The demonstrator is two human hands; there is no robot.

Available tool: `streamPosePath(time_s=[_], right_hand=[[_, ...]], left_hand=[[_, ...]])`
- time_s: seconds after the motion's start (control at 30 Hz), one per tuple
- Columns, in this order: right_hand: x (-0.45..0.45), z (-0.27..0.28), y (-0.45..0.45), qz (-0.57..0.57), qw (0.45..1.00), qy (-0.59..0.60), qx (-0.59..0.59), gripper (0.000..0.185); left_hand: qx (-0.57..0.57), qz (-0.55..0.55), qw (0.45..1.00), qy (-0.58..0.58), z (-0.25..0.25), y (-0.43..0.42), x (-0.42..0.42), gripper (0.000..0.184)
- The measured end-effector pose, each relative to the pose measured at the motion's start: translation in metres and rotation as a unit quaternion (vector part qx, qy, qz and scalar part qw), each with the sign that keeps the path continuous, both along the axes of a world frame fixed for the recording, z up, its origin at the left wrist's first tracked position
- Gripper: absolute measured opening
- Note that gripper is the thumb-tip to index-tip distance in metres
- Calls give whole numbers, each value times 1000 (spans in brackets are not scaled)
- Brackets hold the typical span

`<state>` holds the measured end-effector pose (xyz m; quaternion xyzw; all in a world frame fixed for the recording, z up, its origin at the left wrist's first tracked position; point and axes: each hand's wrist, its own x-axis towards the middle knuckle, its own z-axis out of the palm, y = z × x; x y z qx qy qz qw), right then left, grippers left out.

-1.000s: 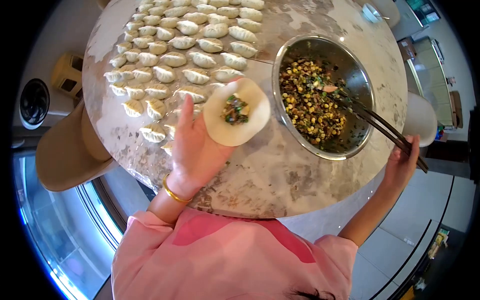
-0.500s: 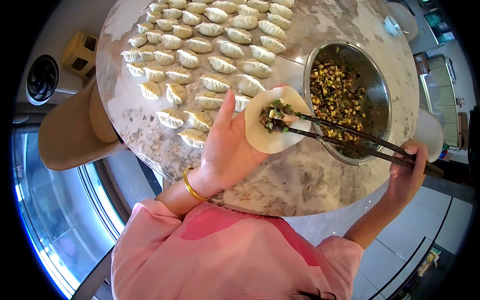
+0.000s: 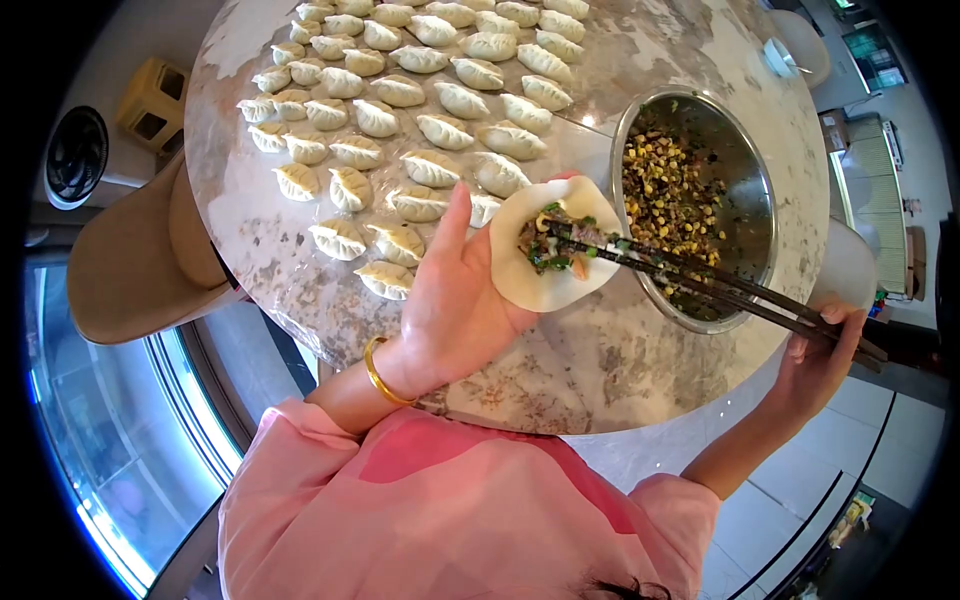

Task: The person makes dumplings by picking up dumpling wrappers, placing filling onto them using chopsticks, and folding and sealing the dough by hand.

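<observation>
On my left hand [image 3: 450, 310], palm up with the thumb raised, rests a round dumpling wrapper [image 3: 512, 278]. A clump of filling [image 3: 545, 262] with green bits and corn sits at its middle. My right hand [image 3: 820, 365] is closed round the thick end of a pair of dark chopsticks [image 3: 760, 296]. Their tips lie close together on the filling. Beneath the chopsticks stands a steel bowl [image 3: 771, 215] holding more filling [image 3: 665, 190] with corn. Rows of pleated dumplings [image 3: 430, 168] lie beyond my left hand.
Everything stands on a round marble-patterned table [image 3: 560, 375]. A brown chair [image 3: 130, 270] is at the left, and a pale chair [image 3: 845, 265] at the right. A small white bowl [image 3: 778, 58] sits near the far right edge.
The chopstick tips have come closer together and shifted up across the filling. The filling looks more spread on the wrapper. My left hand has hardly moved.
</observation>
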<state>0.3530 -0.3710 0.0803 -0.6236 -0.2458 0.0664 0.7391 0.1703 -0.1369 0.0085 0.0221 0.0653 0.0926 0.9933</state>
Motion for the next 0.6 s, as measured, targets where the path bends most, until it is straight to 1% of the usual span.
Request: streamPosePath(time_s=[0.03, 0.1, 0.13, 0.2, 0.23, 0.27, 0.33, 0.37, 0.4, 0.47, 0.57, 0.6], right_hand=[[1, 0, 0, -3, 1000, -2, -1, 33], [3, -1, -1, 57, 995, -56, -55, 33], [4, -1, -5, 52, 995, -58, -56, 33], [12, 4, -21, -79, 993, 44, 70, 34], [23, 7, -37, -13, 998, 22, 66, 35], [27, 7, -47, -21, 997, 20, 65, 35], [31, 7, -57, -96, 993, 18, 65, 35], [32, 4, -60, -170, 985, -30, -10, 34], [36, 0, -66, -157, 984, -51, -67, 34], [35, -13, -69, -140, 985, -32, -99, 34], [36, -32, -53, -103, 989, -1, -105, 33], [37, -37, -47, -95, 990, 13, -105, 33]], left_hand=[[7, 5, 1000, 15, 0, 0, 0, 71], [13, 5, 1000, 28, 0, -1, 1, 72], [8, 10, 1000, 27, 1, -1, 1, 72], [2, 8, 1000, 23, 1, -1, 1, 72], [-2, 9, 1000, 10, -1, 0, 0, 71], [-6, 10, 1000, -2, -4, 1, 0, 71], [-5, -1, 1000, -20, -7, 5, -4, 71], [-14, 20, 1000, -9, -7, 6, -5, 70], [-24, 42, 999, 1, -7, 6, -4, 70], [-41, 45, 998, 10, -2, 7, -3, 69], [1, 64, 995, 72, 2, 7, -2, 68], [3, 63, 995, 72, 2, 6, -2, 68]])
